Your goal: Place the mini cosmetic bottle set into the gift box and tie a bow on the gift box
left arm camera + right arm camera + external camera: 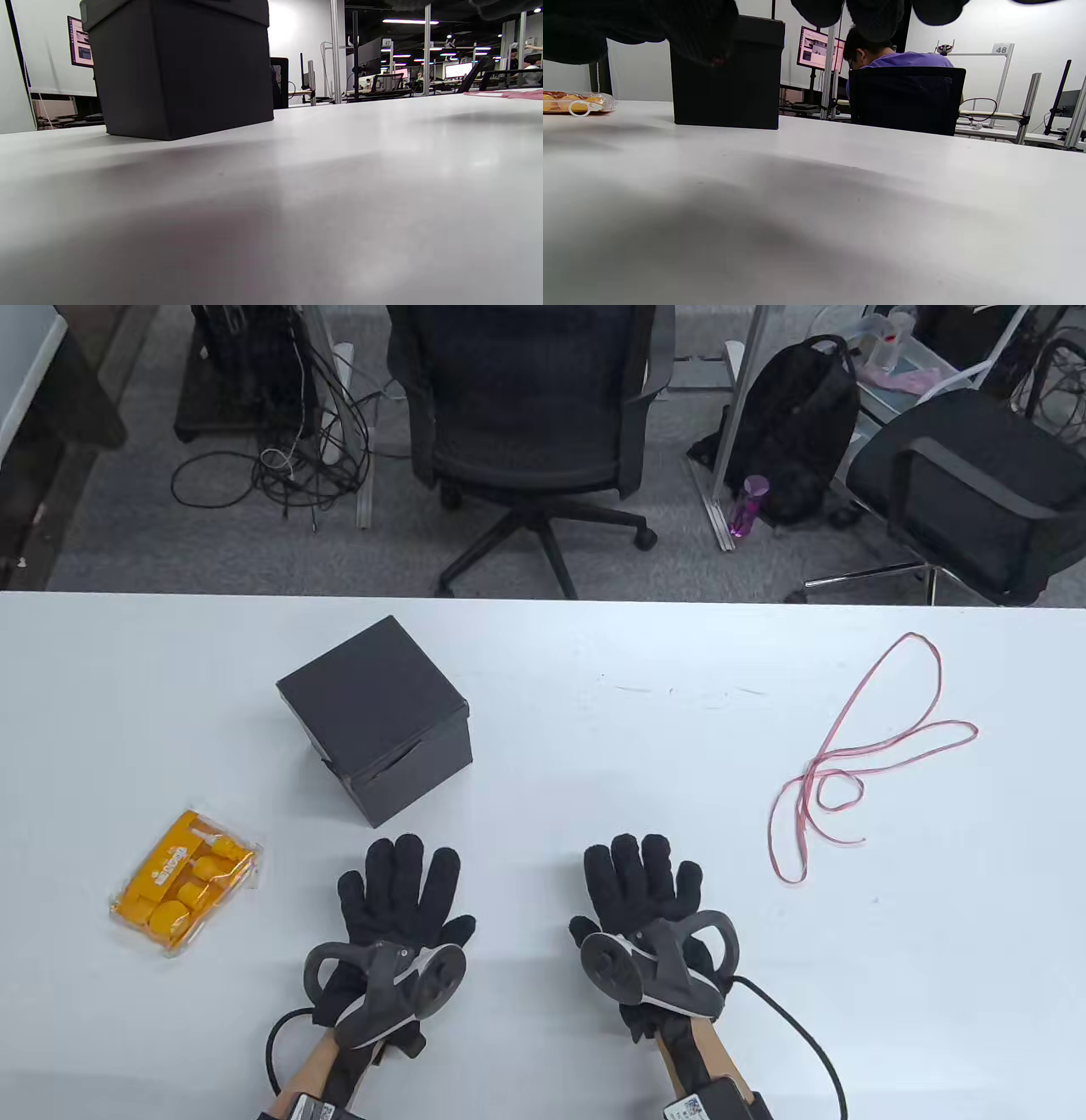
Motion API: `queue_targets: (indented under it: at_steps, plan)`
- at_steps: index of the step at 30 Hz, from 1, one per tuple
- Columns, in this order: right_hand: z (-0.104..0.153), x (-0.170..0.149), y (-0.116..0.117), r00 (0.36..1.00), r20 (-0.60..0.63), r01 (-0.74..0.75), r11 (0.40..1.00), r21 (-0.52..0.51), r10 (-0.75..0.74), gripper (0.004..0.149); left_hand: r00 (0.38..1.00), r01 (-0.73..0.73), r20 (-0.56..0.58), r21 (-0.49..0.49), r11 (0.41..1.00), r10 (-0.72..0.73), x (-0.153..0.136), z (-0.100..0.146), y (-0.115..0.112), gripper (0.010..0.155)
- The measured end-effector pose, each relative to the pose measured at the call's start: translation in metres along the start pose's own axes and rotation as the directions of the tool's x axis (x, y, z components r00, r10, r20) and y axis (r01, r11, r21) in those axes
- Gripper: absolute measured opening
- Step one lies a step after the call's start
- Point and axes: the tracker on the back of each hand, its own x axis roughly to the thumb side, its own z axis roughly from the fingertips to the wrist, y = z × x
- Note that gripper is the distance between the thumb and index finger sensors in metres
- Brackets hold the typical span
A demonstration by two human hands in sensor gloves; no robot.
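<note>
While nothing had yet been taken up, the lines below recorded how the table lay.

Handling, bottle set: the mini cosmetic bottle set (184,881) sat in a clear plastic pack of orange pieces; it looked light, stiff enough to lift whole, and likely slick, so a pinch across its two long edges seemed the surest hold.

Handling, box: the gift box (376,719) was a black cube with its lid on, probably light card; the lid would best be lifted by its opposite sides.

Handling, ribbon: the pink ribbon (857,755) was thin and limp, lying in loose loops, and would want a fingertip pinch near one end.

Left hand: the left hand (399,899) lay flat on the white table (594,780), palm down, fingers straight and slightly spread, holding nothing.

Right hand: the right hand (649,891) lay flat likewise, fingers straight and close together, holding nothing.

Position, bottle set: it lay near the table's left side, to the left of the left hand and apart from it; the right wrist view showed it low at its left edge.

Position, box: it stood just beyond the left hand's fingertips, not touching them.

Position, ribbon: it lay well apart to the right of the right hand.

Step judged: still the very start, lid on and the set outside.
</note>
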Motion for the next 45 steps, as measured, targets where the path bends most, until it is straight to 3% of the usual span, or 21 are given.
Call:
queue_targets:
  at_steps: [23, 28, 33, 37, 41, 45]
  plan:
    - [0.002, -0.006, 0.001, 1.0, -0.018, 0.023, 1.0, 0.014, -0.023, 0.079, 0.997, -0.062, -0.04, 0.007, 0.998, 0.062, -0.009, 0.002, 0.004, 0.079]
    - [0.002, -0.015, 0.003, 0.997, -0.05, 0.061, 0.998, 0.02, -0.06, 0.079, 0.984, -0.144, -0.104, 0.026, 0.989, 0.145, -0.022, -0.005, 0.018, 0.079]
    - [0.003, -0.022, 0.002, 0.993, -0.072, 0.092, 0.996, 0.0, -0.092, 0.078, 0.92, -0.303, -0.225, 0.111, 0.946, 0.321, -0.063, -0.04, 0.056, 0.078]
    - [0.004, -0.027, 0.004, 0.989, -0.093, 0.115, 0.993, -0.002, -0.114, 0.078, 0.885, -0.341, -0.303, 0.096, 0.935, 0.354, -0.094, -0.09, 0.076, 0.079]
    - [0.005, -0.029, 0.004, 0.987, -0.098, 0.131, 0.991, -0.01, -0.131, 0.077, 0.862, -0.306, -0.425, -0.004, 0.952, 0.275, -0.114, -0.135, 0.074, 0.079]
    - [0.004, -0.029, 0.006, 0.986, -0.099, 0.132, 0.991, 0.004, -0.131, 0.077, 0.825, -0.31, -0.523, -0.098, 0.946, 0.216, -0.126, -0.159, 0.061, 0.079]
